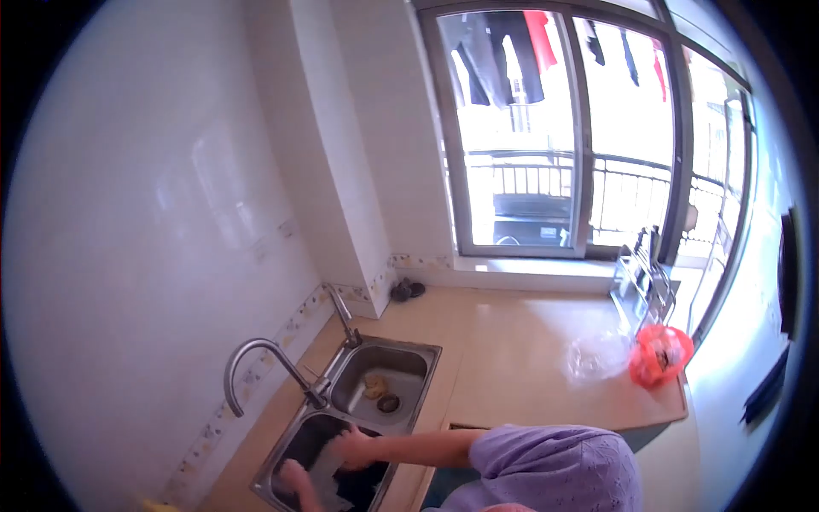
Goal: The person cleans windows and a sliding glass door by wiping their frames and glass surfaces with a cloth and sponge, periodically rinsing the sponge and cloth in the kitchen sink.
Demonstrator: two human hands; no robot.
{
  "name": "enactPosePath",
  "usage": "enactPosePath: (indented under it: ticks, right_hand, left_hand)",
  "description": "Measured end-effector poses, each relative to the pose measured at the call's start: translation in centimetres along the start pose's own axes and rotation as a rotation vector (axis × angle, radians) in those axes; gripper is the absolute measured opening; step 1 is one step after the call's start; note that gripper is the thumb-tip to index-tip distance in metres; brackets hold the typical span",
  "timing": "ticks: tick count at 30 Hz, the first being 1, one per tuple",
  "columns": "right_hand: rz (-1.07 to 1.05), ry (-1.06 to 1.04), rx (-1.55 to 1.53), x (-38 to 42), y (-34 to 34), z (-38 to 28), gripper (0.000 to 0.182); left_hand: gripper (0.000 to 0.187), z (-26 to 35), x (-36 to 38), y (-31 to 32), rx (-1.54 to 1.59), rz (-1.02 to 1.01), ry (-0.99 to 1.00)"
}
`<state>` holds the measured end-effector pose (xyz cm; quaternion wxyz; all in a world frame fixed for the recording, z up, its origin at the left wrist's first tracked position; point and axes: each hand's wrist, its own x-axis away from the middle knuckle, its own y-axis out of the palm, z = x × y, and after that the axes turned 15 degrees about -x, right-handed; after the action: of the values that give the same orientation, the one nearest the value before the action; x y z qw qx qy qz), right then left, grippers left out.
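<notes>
Both of my hands are down in the nearer basin of a steel double sink. Dark cloth-like material lies in that basin, with a pale, whitish patch across it that may be wet fabric or water. My right hand is over the basin's far part, beside the dark material, its fingers bent downward and blurred. My left hand is at the basin's left side, next to the pale patch. What either hand grips cannot be made out. A curved faucet rises behind the sink.
A yellowish lump lies near the drain in the farther basin. A second faucet stands behind it. On the counter are dark round objects, a clear plastic bag, a red bag and a metal knife rack.
</notes>
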<state>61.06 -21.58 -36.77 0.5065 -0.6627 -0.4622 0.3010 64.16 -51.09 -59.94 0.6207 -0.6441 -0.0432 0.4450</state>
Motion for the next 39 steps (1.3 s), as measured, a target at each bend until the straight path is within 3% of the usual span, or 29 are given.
enactPosePath:
  ticks: [1, 2, 3, 4, 6, 9, 12, 13, 14, 16, 17, 19, 20, 21, 22, 23, 24, 25, 26, 27, 28, 29, 30, 31, 33, 34, 35, 39]
  right_hand:
    - [0.004, -0.186, -0.036, 2.0, 0.6, 0.3, 0.039]
    - [0.002, -0.372, -0.063, 3.9, 1.2, 0.6, 0.038]
    - [-0.060, -0.139, -0.550, 5.9, 1.8, -0.6, 0.037]
    - [0.001, -0.068, -0.580, 7.4, 1.8, -0.5, 0.036]
    - [0.124, 0.061, -0.632, 10.1, 1.2, 0.3, 0.033]
    - [0.436, -0.091, -0.977, 15.2, 1.3, -0.9, 0.033]
    - [0.293, 0.161, -1.465, 20.3, 3.8, -2.6, 0.033]
    - [0.239, 0.249, -1.357, 21.6, 5.4, -2.6, 0.031]
    - [0.245, 0.245, -1.194, 23.2, 7.3, -3.5, 0.031]
    - [0.268, 0.221, -0.814, 26.5, 8.5, -3.3, 0.032]
    - [0.331, 0.162, -0.984, 28.5, 7.6, -4.4, 0.033]
    - [0.354, 0.342, -1.302, 33.1, 5.6, -6.4, 0.034]
    - [0.356, 0.432, -1.453, 35.5, 5.1, -6.9, 0.034]
    - [0.412, 0.451, -1.183, 37.5, 6.4, -5.9, 0.036]
    - [0.454, 0.448, -1.145, 40.1, 6.8, -5.8, 0.037]
    - [0.496, 0.438, -1.102, 42.8, 7.0, -5.6, 0.039]
    - [0.537, 0.424, -1.063, 45.5, 7.1, -5.4, 0.040]
    - [0.578, 0.450, -1.249, 48.4, 7.2, -5.4, 0.041]
    - [0.614, 0.477, -1.443, 51.7, 7.3, -5.9, 0.043]
    - [0.644, 0.510, -1.642, 55.0, 7.9, -6.5, 0.045]
    - [0.782, 0.507, -1.732, 58.3, 8.9, -7.1, 0.048]
    - [0.927, 0.501, -1.817, 61.6, 9.8, -7.9, 0.052]
    - [1.083, 0.485, -1.858, 65.8, 9.2, -7.2, 0.055]
    - [1.238, 0.362, -1.990, 69.8, 10.6, -6.8, 0.061]
    - [1.398, 0.305, -2.016, 78.0, 11.9, -7.5, 0.067]
    - [1.504, 0.172, -2.001, 81.4, 11.9, -8.6, 0.067]
    - [1.725, 0.137, -1.971, 84.8, 11.7, -10.5, 0.061]
    - [2.022, 0.323, -1.808, 97.1, 14.0, -13.5, 0.050]
  left_hand:
    - [0.031, 0.0, 0.5, 0.8, -0.315, 0.171, 0.204]
    - [0.029, -0.5, 0.3, 0.6, -0.234, 0.052, 0.194]
    - [0.032, -0.5, -0.1, -0.5, -0.155, -0.066, 0.173]
    - [0.039, 1.9, -0.7, -7.0, -0.081, -0.180, 0.143]
    - [0.036, 4.6, -2.0, -12.8, 0.547, 0.043, -0.084]
    - [0.040, 4.7, -5.1, -20.5, 0.812, -0.190, -0.152]
    - [0.044, 5.5, -4.5, -19.0, 1.194, -0.439, -0.210]
    - [0.045, 5.5, -2.4, -17.9, 1.337, -0.544, -0.240]
    - [0.042, 3.7, -0.1, -17.3, 0.839, -0.742, 0.191]
    - [0.044, 3.4, 1.8, -16.5, -0.237, -0.893, 0.982]
    - [0.049, 6.8, 2.9, -20.5, 0.160, -0.833, 0.531]
    - [0.060, 6.5, 1.7, -19.1, 0.501, -0.767, 0.174]
    - [0.066, 5.8, 0.7, -16.9, 0.278, -0.516, 0.347]
    - [0.072, 7.4, 0.7, -20.1, 0.241, -0.491, 0.329]
    - [0.072, 7.9, -1.3, -15.4, 0.412, -0.642, 0.154]
    - [0.063, 11.3, 0.3, -19.8, 0.599, -0.448, 0.227]
    - [0.056, 16.3, 3.1, -24.9, 0.881, -0.541, 0.192]
    - [0.051, 21.1, 6.7, -29.7, 1.157, -0.633, 0.154]
    - [0.047, 25.6, 11.4, -34.4, 1.517, -0.883, 0.220]
    - [0.049, 30.3, 16.7, -34.3, 1.769, -0.990, 0.232]
    - [0.063, 34.8, 24.0, -39.8, 1.762, -1.149, 0.211]
    - [0.067, 38.4, 30.2, -40.9, 1.679, -1.319, 0.306]
    - [0.067, 42.6, 37.0, -43.4, 1.851, -1.543, 0.421]
    - [0.068, 46.2, 43.6, -45.6, 1.813, -1.646, 0.529]
    - [0.065, 50.8, 55.1, -49.7, 1.642, -1.902, 0.596]
    - [0.060, 52.7, 59.5, -53.5, 1.604, -2.117, 0.567]
    - [0.059, 54.8, 64.0, -54.6, 1.557, -2.005, 0.772]
    - [0.058, 60.7, 76.7, -57.9, 1.412, -1.909, 1.228]
